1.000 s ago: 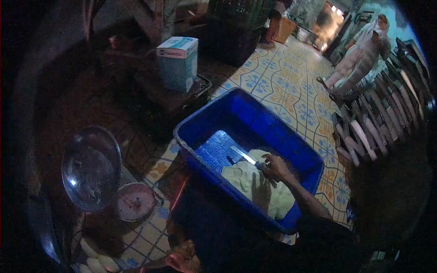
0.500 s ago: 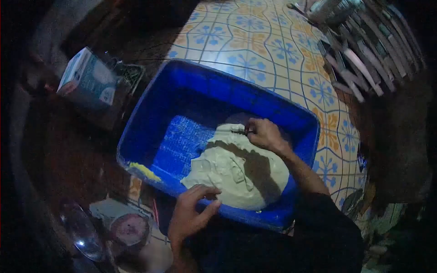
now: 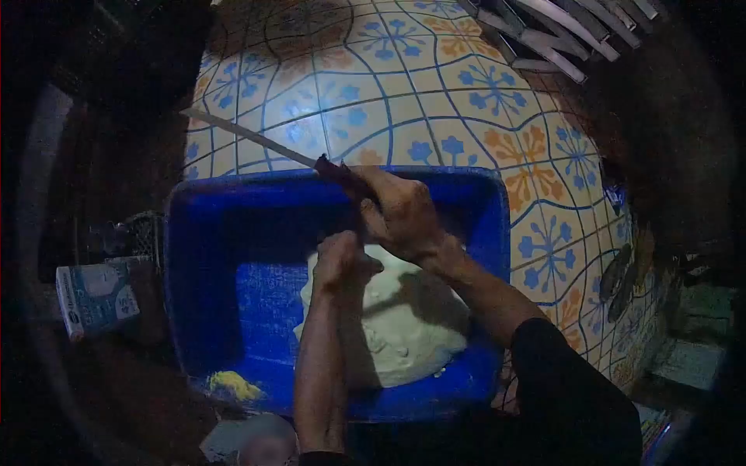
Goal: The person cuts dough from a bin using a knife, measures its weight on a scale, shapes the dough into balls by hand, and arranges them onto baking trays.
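The right hand (image 3: pixel 404 213) grips the knife (image 3: pixel 256 138) clear of the dough (image 3: pixel 416 334), which lies in the blue tub (image 3: pixel 268 311), lower centre. The left hand (image 3: pixel 338 260) is half curled by the dough's upper edge, contents unclear.

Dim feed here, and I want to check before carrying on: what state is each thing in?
Knife: raised, blade bare, reaching past the tub's far rim
Right hand: closed on the knife handle
Left hand: fingers curled, by the dough's far side; grip unclear
Dough: one soft, slumped mass
Blue tub: open, dough mostly right of centre
Yellow lump: at the tub's near left corner
Box: open or closed, cannot tell
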`<action>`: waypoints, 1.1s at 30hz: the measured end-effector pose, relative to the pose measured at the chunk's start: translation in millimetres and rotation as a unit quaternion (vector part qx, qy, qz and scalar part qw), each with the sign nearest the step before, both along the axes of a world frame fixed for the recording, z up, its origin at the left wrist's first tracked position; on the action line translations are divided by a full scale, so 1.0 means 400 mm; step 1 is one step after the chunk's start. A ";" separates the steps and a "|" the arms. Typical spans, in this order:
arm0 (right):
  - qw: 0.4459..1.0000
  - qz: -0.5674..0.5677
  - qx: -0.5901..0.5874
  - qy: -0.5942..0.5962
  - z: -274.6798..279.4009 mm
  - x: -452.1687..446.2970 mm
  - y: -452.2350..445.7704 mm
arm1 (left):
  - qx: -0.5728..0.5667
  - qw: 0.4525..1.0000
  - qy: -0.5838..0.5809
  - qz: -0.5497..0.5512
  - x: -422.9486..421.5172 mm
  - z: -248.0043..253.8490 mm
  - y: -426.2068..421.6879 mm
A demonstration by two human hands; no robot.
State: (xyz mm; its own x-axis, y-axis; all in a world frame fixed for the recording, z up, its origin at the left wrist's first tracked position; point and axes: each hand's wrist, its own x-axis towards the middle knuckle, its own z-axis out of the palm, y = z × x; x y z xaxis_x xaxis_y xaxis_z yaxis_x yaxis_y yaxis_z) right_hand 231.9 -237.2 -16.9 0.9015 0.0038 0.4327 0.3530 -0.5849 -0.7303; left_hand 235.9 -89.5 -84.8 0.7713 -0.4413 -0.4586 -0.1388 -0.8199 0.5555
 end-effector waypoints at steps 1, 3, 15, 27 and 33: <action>1.000 -0.003 -0.020 -0.003 0.008 0.001 -0.006 | -0.001 1.000 0.002 -0.005 0.017 -0.028 -0.007; 0.999 -0.003 -0.033 0.001 0.004 -0.007 -0.004 | 0.000 0.992 0.070 0.105 0.029 -0.071 -0.001; 0.981 0.093 -0.165 0.051 -0.010 -0.014 0.012 | 0.088 0.976 -0.045 -0.193 -0.425 0.331 0.130; 0.982 0.085 -0.146 0.084 -0.013 0.002 -0.003 | -0.012 0.995 -0.093 -0.022 -0.026 -0.111 0.033; 0.981 0.125 -0.140 0.052 -0.007 -0.007 0.010 | 0.027 0.997 -0.016 -0.070 -0.152 0.006 0.076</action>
